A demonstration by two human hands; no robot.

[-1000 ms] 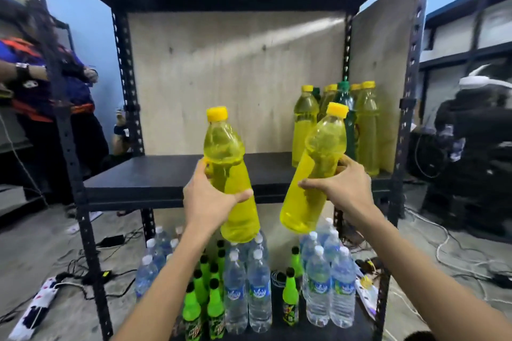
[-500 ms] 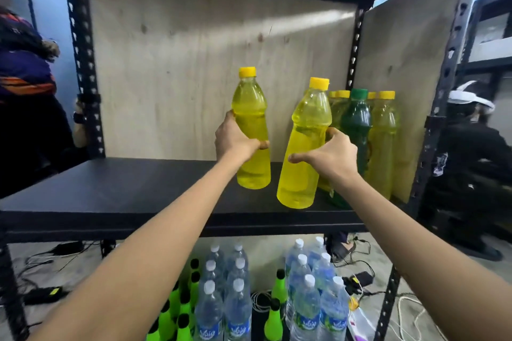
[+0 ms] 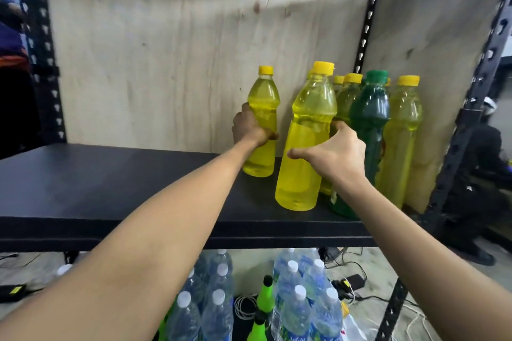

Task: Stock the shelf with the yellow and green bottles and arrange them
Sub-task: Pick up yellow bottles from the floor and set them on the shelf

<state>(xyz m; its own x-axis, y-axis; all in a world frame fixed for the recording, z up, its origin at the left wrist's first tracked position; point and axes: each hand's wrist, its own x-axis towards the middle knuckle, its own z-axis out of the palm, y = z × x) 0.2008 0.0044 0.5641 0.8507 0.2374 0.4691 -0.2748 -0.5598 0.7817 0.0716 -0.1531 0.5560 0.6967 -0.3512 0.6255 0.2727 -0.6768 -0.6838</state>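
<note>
A person's two bare arms reach in from the bottom of the frame toward a black shelf (image 3: 110,191).

The left hand (image 3: 250,130), centre frame, has its fingers wrapped round the waist of a yellow bottle (image 3: 263,108) with a yellow cap. The bottle stands upright with its base on the shelf, near the back. The right hand (image 3: 336,155) grips a second yellow bottle (image 3: 307,124) just to the right and nearer the front edge, thumb across the front, fingers behind. This one is also upright on the shelf. Both are full of clear yellow liquid.

Touching it on the right is a dark green bottle (image 3: 370,119) with a green cap, and around that stand more yellow-capped bottles (image 3: 401,133), packed into the shelf's right corner.

Pale plywood (image 3: 166,50) forms the back and right side of the shelf, framed by black perforated metal uprights (image 3: 471,108).

Below the shelf, at the bottom centre, stand clear water bottles (image 3: 296,310) with white caps and a few neon green bottles (image 3: 264,293) with black caps. Cables (image 3: 349,282) trail over a grey floor. At the right edge, someone in dark clothing (image 3: 484,174) is partly visible.
</note>
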